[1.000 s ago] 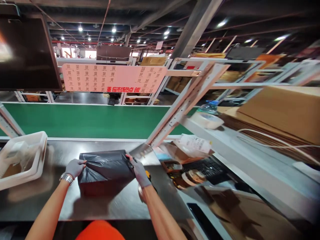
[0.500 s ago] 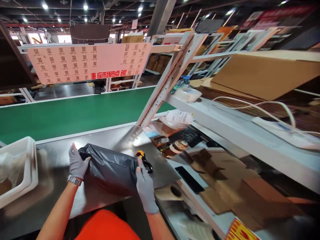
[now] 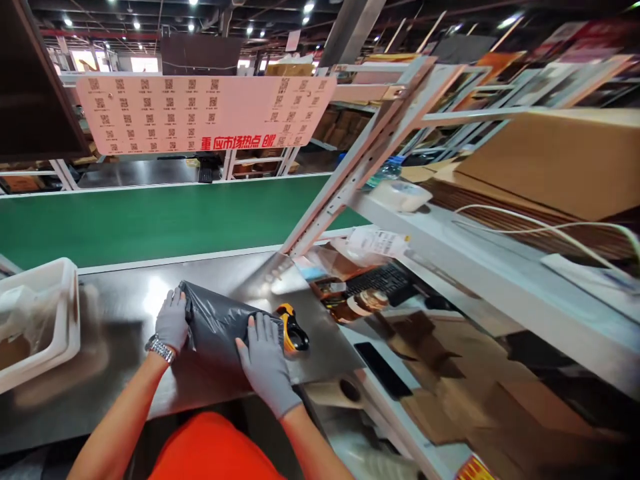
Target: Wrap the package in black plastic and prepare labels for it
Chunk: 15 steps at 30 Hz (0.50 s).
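A dark grey plastic mailing bag [image 3: 215,327] with something bulky inside lies on the metal worktop. My left hand [image 3: 173,320], gloved in grey with a metal watch at the wrist, rests its stretched fingers along the bag's left end. Its thumb is hidden. My right hand [image 3: 266,363], gloved too, lies palm down over the bag's right part with fingers apart. Just beyond those fingers sits an orange-and-black tool [image 3: 294,330] whose kind I cannot make out.
A white plastic bin [image 3: 70,320] stands at the left. Behind the metal worktop [image 3: 120,283] runs a green conveyor belt [image 3: 165,213]. At right are a slanted white post [image 3: 345,193], a shelf, a phone [image 3: 383,369], a keyboard [image 3: 390,280], a brown bottle [image 3: 363,303] and cardboard.
The bag has come down flatter on the worktop. My right hand has shifted left from the bag's right edge onto its top. My left hand has turned from pinching the corner to lying along the end.
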{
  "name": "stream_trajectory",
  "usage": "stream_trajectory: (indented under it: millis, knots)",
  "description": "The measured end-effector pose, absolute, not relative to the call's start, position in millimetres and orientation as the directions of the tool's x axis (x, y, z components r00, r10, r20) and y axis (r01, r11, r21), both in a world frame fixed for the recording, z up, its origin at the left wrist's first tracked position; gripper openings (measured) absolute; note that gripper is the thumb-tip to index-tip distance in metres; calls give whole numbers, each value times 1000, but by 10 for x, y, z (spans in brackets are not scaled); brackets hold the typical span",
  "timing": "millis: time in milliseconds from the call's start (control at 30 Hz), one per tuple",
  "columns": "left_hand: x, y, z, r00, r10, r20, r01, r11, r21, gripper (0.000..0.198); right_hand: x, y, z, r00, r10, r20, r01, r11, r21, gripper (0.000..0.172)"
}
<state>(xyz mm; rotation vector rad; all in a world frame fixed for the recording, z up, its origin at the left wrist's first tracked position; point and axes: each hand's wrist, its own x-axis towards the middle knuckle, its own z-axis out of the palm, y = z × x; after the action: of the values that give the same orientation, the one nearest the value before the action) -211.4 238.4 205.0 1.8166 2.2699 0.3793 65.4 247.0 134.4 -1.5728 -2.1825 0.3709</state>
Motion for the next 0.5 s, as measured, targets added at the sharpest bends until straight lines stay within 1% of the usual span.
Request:
stream_trajectory:
  millis: [67,133,200,233,267,300,333,367,400,433,467,500]
  knots:
    - [-2057,2344,2066,-207,978,10,953,199,228,73,655,2417,1427,-329,927,183,810,376,-450,87]
    - [-2025,2305,2064,-215,976,23,968,210,137,72,715,2381,1480,-428,885,186,744,461,-483,95]
    - [-1992,2262,2045,-239,970,39,969,235,77,71,836,2363,1485,-537,815,215,604,550,-576,98]
    - [-1968,2236,2030,-254,966,52,966,251,59,71,918,2363,1463,-581,779,236,501,571,-651,97]
    - [-1938,2206,2012,-267,961,69,963,265,48,69,1011,2373,1423,-588,763,269,380,554,-741,94]
    - [-1903,2174,1992,-279,956,89,960,276,43,68,1116,2396,1365,-543,783,303,255,498,-829,89]
    - [-1861,2143,1971,-289,951,111,957,286,43,66,1232,2434,1288,-444,839,315,145,414,-899,85]
    - [-1814,2114,1950,-300,944,135,954,296,43,65,1357,2490,1193,-297,910,289,66,322,-944,81]
    - [-1762,2090,1932,-310,938,158,951,307,42,64,1490,2564,1081,-129,965,227,26,232,-972,79]
    - [-1704,2070,1918,-322,930,177,947,320,39,63,1627,2653,954,27,989,148,33,147,-989,77]
    - [-1641,2054,1910,-337,923,188,941,337,33,63,1763,2751,812,137,988,78,84,67,-994,78]
    - [-1571,2038,1908,-351,917,187,935,353,25,64,1893,2852,660,179,983,32,169,1,-986,80]
